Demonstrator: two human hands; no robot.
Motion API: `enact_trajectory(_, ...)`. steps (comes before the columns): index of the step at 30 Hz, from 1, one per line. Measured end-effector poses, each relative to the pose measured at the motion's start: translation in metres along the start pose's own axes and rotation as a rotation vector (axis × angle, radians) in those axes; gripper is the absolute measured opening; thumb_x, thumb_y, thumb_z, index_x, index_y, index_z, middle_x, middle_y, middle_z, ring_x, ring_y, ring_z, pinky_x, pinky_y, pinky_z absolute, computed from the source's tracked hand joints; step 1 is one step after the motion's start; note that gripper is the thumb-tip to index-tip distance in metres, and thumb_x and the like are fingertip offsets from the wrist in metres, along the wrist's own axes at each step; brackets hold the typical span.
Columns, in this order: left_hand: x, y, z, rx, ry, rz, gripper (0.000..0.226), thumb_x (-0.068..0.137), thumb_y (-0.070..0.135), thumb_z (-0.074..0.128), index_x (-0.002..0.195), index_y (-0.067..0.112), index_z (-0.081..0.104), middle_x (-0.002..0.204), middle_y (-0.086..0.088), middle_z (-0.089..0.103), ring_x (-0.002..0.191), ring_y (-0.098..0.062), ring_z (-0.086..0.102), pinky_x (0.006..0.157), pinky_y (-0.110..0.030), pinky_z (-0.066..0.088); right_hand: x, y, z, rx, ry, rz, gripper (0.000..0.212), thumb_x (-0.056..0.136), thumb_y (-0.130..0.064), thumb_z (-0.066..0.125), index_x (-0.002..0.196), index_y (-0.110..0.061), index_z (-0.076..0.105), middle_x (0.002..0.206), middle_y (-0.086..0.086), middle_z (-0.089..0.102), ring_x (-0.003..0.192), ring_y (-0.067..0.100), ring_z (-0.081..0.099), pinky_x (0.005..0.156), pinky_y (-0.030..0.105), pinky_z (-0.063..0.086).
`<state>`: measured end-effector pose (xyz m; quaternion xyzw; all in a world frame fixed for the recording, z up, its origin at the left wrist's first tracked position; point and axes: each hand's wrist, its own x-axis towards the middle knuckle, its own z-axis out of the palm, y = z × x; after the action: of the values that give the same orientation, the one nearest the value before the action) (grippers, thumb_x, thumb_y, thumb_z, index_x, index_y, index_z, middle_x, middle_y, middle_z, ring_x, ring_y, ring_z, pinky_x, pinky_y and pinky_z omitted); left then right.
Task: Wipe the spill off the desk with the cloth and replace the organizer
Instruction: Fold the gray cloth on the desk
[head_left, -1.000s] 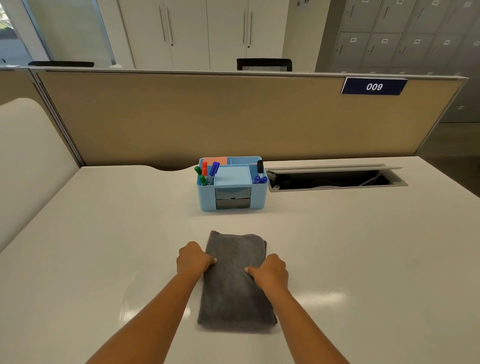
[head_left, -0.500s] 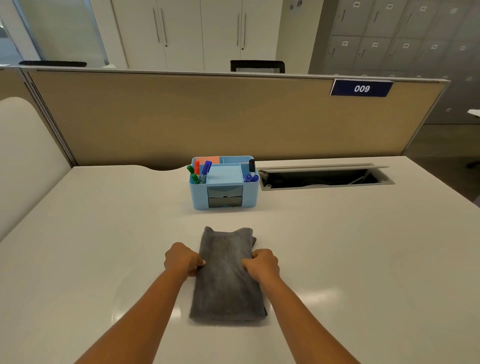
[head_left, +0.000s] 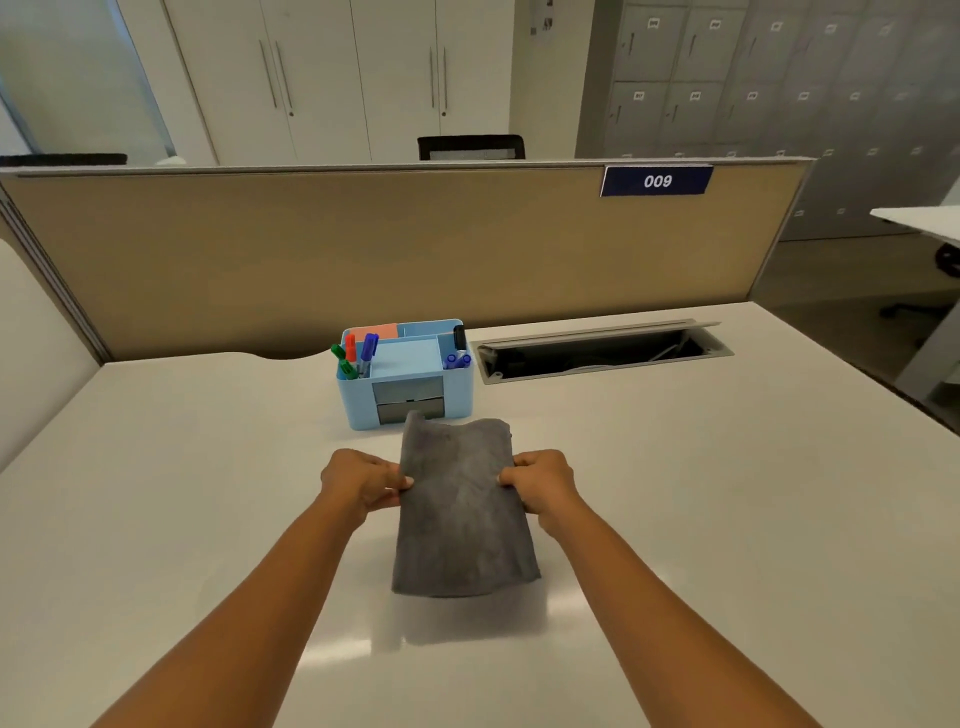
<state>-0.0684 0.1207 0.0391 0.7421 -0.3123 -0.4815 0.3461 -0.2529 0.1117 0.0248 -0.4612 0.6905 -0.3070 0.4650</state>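
Two hands grip the grey cloth (head_left: 460, 506) between them: the left hand (head_left: 358, 480) pinches its left edge, the right hand (head_left: 545, 483) its right edge, fingers closed on the fabric. It hangs lifted above the white desk (head_left: 182, 467), casting a shadow below. Just behind its far edge stands the blue organizer (head_left: 408, 371) with markers (head_left: 356, 353).

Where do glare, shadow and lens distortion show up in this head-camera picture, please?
Head view: ceiling light glares off the white desk below the grey cloth, whose soft shadow falls there too; the wide lens bows the partition top and desk edges; the lockers look slightly soft.
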Motion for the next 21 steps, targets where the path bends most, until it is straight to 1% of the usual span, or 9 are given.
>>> enact_trajectory(1, -0.002, 0.007, 0.009, -0.008, -0.014, 0.005, 0.025, 0.074, -0.003, 0.069, 0.098, -0.009, 0.063, 0.114, -0.026, 0.061, 0.086, -0.031, 0.060, 0.076, -0.033, 0.052, 0.005, 0.000, -0.014, 0.022, 0.005, 0.001, 0.030, 0.078, 0.000, 0.063, 0.105, 0.013, 0.064, 0.111, 0.027, 0.066, 0.097, 0.037, 0.064, 0.088, 0.050, 0.054)
enact_trajectory(4, -0.006, 0.027, 0.037, -0.037, -0.035, 0.018, 0.007, 0.075, -0.004, 0.068, 0.079, -0.003, 0.063, 0.112, -0.025, 0.062, 0.083, -0.029, 0.061, 0.072, -0.032, 0.053, 0.020, -0.002, -0.051, 0.068, -0.001, -0.001, 0.025, 0.078, 0.002, 0.064, 0.102, 0.009, 0.066, 0.112, 0.023, 0.066, 0.087, 0.028, 0.059, 0.084, 0.043, 0.057)
enact_trajectory(5, -0.007, 0.034, 0.051, -0.052, -0.045, 0.020, 0.007, 0.075, -0.004, 0.068, 0.076, -0.002, 0.062, 0.110, -0.025, 0.062, 0.081, -0.029, 0.062, 0.070, -0.032, 0.054, 0.027, -0.002, -0.066, 0.073, 0.001, -0.001, 0.026, 0.079, 0.002, 0.065, 0.104, 0.006, 0.067, 0.113, 0.021, 0.065, 0.087, 0.025, 0.057, 0.081, 0.039, 0.056)
enact_trajectory(7, -0.009, 0.052, 0.092, -0.085, -0.057, 0.035, 0.009, 0.075, -0.004, 0.067, 0.082, -0.004, 0.063, 0.107, -0.023, 0.061, 0.084, -0.030, 0.063, 0.074, -0.034, 0.055, 0.051, -0.001, -0.107, 0.066, 0.008, -0.012, 0.030, 0.079, 0.002, 0.065, 0.109, 0.003, 0.066, 0.117, 0.019, 0.063, 0.091, 0.025, 0.057, 0.077, 0.035, 0.053)
enact_trajectory(10, -0.011, 0.071, 0.134, -0.119, -0.066, 0.074, 0.009, 0.076, -0.004, 0.067, 0.073, 0.000, 0.059, 0.101, -0.020, 0.059, 0.088, -0.031, 0.061, 0.080, -0.037, 0.052, 0.076, -0.001, -0.149, 0.071, 0.027, -0.023, 0.030, 0.080, 0.002, 0.065, 0.109, 0.003, 0.065, 0.120, 0.019, 0.062, 0.104, 0.032, 0.058, 0.080, 0.038, 0.053)
enact_trajectory(12, -0.010, 0.089, 0.173, -0.120, -0.060, 0.083, 0.007, 0.076, -0.003, 0.067, 0.080, -0.003, 0.062, 0.106, -0.022, 0.062, 0.094, -0.033, 0.063, 0.085, -0.037, 0.054, 0.099, 0.001, -0.185, 0.052, 0.030, -0.027, 0.030, 0.080, 0.002, 0.065, 0.111, 0.003, 0.065, 0.120, 0.018, 0.061, 0.102, 0.031, 0.058, 0.078, 0.037, 0.052)
enact_trajectory(15, -0.003, 0.115, 0.234, -0.125, -0.050, 0.082, 0.024, 0.076, -0.001, 0.068, 0.098, -0.008, 0.063, 0.113, -0.024, 0.063, 0.099, -0.035, 0.065, 0.092, -0.040, 0.054, 0.137, 0.003, -0.237, 0.021, 0.038, -0.034, 0.032, 0.081, 0.001, 0.064, 0.114, 0.002, 0.063, 0.122, 0.018, 0.061, 0.104, 0.032, 0.057, 0.084, 0.040, 0.052)
enact_trajectory(18, 0.006, 0.136, 0.287, -0.156, -0.045, 0.076, 0.024, 0.075, -0.003, 0.069, 0.097, -0.009, 0.064, 0.112, -0.025, 0.064, 0.099, -0.037, 0.065, 0.088, -0.040, 0.056, 0.175, 0.009, -0.279, 0.010, 0.052, -0.034, 0.035, 0.082, 0.000, 0.064, 0.116, 0.001, 0.062, 0.122, 0.018, 0.061, 0.111, 0.034, 0.057, 0.093, 0.044, 0.051)
enact_trajectory(21, 0.021, 0.151, 0.339, -0.161, -0.032, 0.065, 0.022, 0.075, -0.003, 0.069, 0.096, -0.009, 0.064, 0.111, -0.025, 0.064, 0.098, -0.037, 0.066, 0.085, -0.040, 0.057, 0.215, 0.019, -0.315, 0.003, 0.083, -0.038, 0.034, 0.082, -0.001, 0.065, 0.115, 0.000, 0.063, 0.121, 0.017, 0.062, 0.108, 0.033, 0.057, 0.092, 0.044, 0.051)
